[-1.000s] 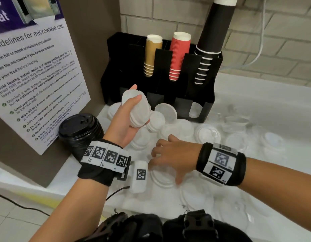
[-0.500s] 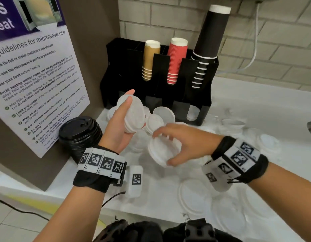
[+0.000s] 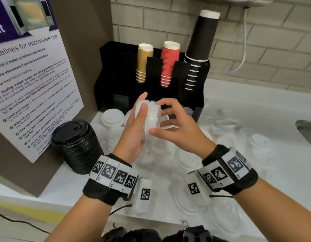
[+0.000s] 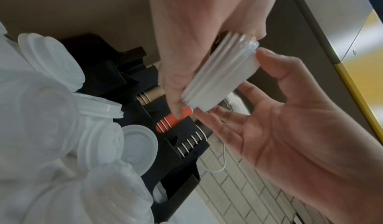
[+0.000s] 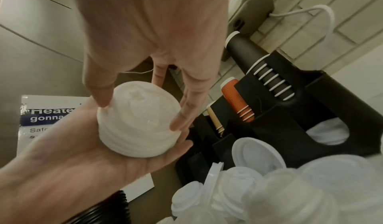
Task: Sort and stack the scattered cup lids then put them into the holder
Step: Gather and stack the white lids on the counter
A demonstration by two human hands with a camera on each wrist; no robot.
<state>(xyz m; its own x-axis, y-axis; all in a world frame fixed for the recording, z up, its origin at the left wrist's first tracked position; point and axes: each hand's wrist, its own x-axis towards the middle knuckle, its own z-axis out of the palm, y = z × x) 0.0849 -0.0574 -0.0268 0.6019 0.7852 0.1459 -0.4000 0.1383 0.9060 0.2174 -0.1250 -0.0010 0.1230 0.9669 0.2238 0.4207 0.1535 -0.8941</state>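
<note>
Right hand [image 3: 175,126] now risen, pinching lid onto white stack [image 3: 148,117] in left hand's [image 3: 133,130] clasp

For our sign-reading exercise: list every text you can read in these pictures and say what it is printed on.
"guidelines for microwave use", first letters cut off: heading of the poster on the brown panel.
"Do not leave your food unattended": bold in a poster bullet; the remaining small print is only partly readable.
"Heate", "gonna", "Safe": cut-off words on the poster in the right wrist view.
Wristband squares: coded patterns, no words.
Cups, lids: no text readable.

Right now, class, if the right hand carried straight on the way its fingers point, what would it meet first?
Probably the small stack of white plastic cup lids held in the left hand; the right hand already touches its rim.
</note>
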